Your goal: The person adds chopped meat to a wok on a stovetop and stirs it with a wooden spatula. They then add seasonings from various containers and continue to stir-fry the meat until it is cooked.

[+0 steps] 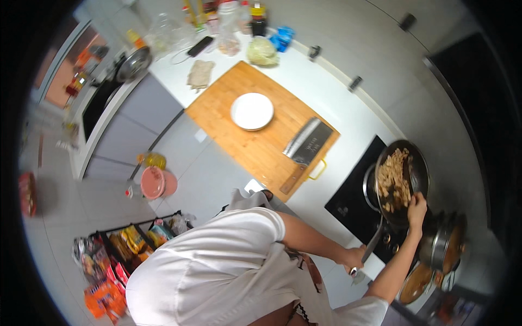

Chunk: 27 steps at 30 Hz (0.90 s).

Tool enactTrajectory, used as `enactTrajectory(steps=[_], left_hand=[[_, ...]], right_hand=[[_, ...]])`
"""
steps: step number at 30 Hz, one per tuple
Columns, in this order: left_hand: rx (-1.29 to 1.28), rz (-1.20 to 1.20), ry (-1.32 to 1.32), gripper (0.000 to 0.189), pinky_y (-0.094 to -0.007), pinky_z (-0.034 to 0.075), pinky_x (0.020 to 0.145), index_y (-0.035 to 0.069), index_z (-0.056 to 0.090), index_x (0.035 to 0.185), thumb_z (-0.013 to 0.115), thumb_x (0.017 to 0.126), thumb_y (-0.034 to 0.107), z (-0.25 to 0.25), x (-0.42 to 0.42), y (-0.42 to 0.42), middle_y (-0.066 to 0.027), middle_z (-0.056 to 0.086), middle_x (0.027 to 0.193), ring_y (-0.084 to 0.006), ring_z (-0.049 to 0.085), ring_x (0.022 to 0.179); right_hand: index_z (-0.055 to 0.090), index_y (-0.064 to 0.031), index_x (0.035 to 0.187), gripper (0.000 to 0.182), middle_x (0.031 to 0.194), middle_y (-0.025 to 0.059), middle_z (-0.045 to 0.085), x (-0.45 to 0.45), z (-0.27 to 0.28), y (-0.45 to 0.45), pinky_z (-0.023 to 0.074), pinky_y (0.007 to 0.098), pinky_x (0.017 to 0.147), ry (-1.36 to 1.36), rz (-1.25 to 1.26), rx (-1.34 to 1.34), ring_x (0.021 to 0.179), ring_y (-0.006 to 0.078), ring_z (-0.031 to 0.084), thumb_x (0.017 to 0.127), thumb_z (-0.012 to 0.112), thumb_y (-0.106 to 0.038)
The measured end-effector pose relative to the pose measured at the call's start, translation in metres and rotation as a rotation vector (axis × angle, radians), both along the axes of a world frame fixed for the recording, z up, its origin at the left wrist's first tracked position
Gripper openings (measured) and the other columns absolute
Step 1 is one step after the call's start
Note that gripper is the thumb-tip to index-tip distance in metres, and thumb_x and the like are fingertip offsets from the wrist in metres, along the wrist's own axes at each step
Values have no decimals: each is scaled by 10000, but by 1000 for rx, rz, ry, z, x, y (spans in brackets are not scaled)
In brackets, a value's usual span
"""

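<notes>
My left hand (355, 260) grips the long handle of a dark frying pan (424, 175), which is tilted over the black cooktop (355, 199). Light brown cooked pieces (393, 175) lie in the pan. My right hand (416, 205) is closed on a dark utensil (408, 173) that reaches into the pan beside the food; its working end is partly hidden. A white round dish (252, 111) rests on the wooden cutting board (220, 122). On the same board, near its right corner, lies a cleaver (312, 142) with a wooden handle.
A metal pot (442, 248) and a lid (416, 283) stand right of the cooktop. Behind the board are a cloth (200, 75), a phone (200, 46), a plastic bag (262, 51) and several bottles. A pink bucket (154, 183) and grocery packages (132, 240) are on the floor.
</notes>
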<state>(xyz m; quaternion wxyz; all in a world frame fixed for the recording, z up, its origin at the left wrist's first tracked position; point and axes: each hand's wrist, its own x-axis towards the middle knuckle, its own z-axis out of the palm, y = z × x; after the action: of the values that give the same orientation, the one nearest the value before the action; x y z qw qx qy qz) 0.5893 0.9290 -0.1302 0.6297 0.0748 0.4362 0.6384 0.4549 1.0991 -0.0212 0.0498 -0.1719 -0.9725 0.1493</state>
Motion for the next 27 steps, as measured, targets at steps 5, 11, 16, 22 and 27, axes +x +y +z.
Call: enactTrajectory(steps=[5,11,16,22,27], left_hand=[[-45,33,15,687,-399,573,508,97,93,1260,566,778,-28,-1,-1,2,-170,482,904,-299,624,746],[-126,-63,541,576,-367,521,629,91,264,1309,567,835,217,-27,-1,3,-227,577,911,-293,626,798],[142,66,1051,327,-346,483,666,63,527,1098,548,861,287,36,-52,-140,-150,626,841,-291,615,770],[-200,1120,1594,177,-326,453,736,54,536,978,600,813,33,32,-183,-345,-98,556,953,-219,555,858],[-1166,1323,1473,607,-428,291,1003,7,381,1280,629,781,249,-51,-329,-560,-218,398,1279,-367,352,1204]], right_hand=[[608,-5,971,173,896,222,627,46,53,-57,470,437,724,-3,241,127,869,397,595,848,501,-63],[602,-33,954,162,791,244,616,78,34,-89,468,471,685,-184,161,268,794,403,600,814,535,-77],[574,-43,1133,342,972,231,588,97,32,-98,467,440,756,-243,53,236,874,397,587,800,586,-122],[520,-51,1220,392,1028,198,549,124,55,-132,464,385,717,-39,-236,305,804,306,578,841,585,-127],[525,-57,1228,329,1017,107,590,106,54,-236,462,262,659,477,-412,77,751,147,547,906,534,-123]])
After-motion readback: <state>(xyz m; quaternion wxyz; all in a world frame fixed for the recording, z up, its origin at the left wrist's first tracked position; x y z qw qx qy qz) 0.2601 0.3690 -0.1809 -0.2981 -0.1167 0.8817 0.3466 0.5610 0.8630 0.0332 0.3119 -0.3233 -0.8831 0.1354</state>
